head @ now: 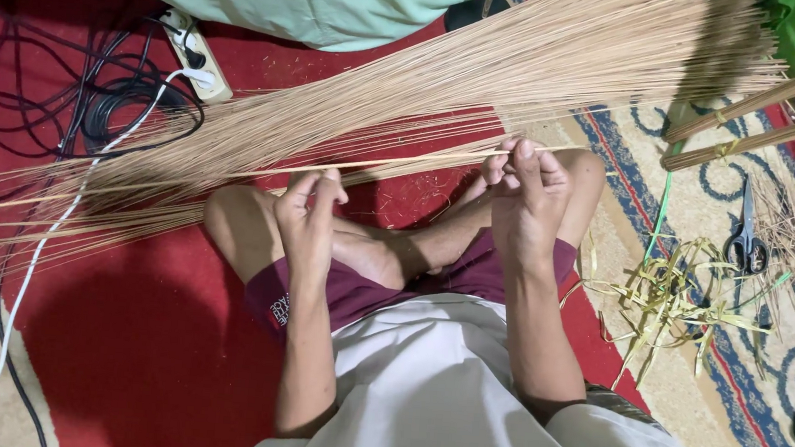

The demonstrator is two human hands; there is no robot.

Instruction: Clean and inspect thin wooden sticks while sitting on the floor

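A long thin palm-leaf rib (402, 164) stretches between my two hands above my crossed legs. My left hand (308, 216) pinches it near its middle, and my right hand (523, 191) grips it further right with fingers closed. Behind it a large fan of several tan ribs (446, 85) lies spread across the red carpet (125, 325), running from the lower left to the upper right.
A white power strip (198, 52) with black and white cables (76, 104) lies at the upper left. Scissors (746, 237) and a pile of yellow-green leaf strips (676, 293) rest on the patterned rug at right. Two tied rib bundles (765, 115) cross the upper right.
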